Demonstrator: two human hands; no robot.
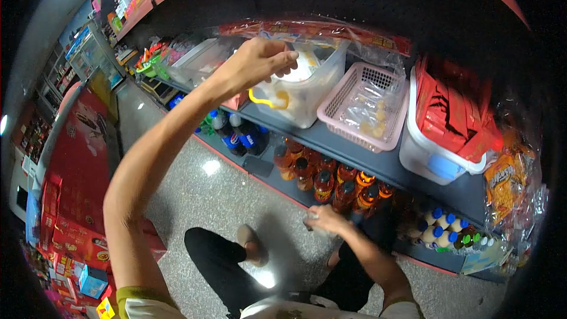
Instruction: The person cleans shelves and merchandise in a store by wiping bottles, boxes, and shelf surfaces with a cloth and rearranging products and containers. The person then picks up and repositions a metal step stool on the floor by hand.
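Observation:
My left hand hovers over a clear plastic bin with a yellow handle. Its fingers are loosely bent and apart, and I see nothing held in them. White packets lie inside the bin below the fingers. Lower down, my right hand is beside the bottom shelf, in front of the amber bottles. It is slightly blurred, with its fingers closed around a small greyish thing that I cannot make out.
On the shelf stand a pink basket with clear packets and a white bin with red bags. Blue-capped bottles and dark soda bottles are below. A red display stands left across the aisle.

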